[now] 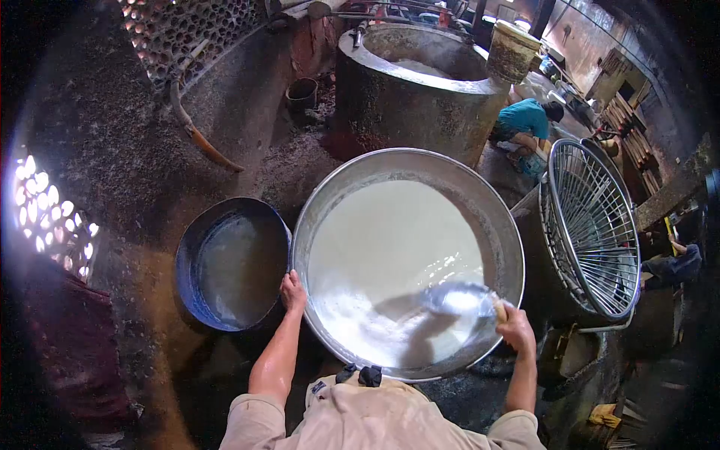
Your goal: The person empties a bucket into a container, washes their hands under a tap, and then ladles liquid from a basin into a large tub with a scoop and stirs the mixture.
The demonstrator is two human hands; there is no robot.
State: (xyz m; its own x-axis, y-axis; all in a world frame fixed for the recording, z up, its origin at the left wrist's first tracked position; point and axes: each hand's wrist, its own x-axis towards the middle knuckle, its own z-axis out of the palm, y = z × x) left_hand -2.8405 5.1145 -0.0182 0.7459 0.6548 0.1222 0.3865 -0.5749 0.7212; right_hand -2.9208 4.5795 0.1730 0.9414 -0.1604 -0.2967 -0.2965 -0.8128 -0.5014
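Note:
A wide metal basin (504, 206) stands right in front of me, holding a milky white liquid (390, 240). My left hand (293, 292) grips the left side of its rim, fingers closed over the edge. Over the right part of the liquid, my right hand (515, 330) is closed around the light-coloured handle of a shiny metal scoop (459, 300). The scoop's bowl is blurred, and I cannot tell whether it touches the liquid. A blue-rimmed tub (184, 262) with murky liquid sits just left of the basin, close to my left hand.
A large round vat (420, 112) stands behind the basin, with a bucket (513, 52) on its rim. To the right, a metal wire basket (592, 225) leans on a drum. A person in a teal shirt (523, 116) crouches beyond. A pot (301, 94) sits by the wall.

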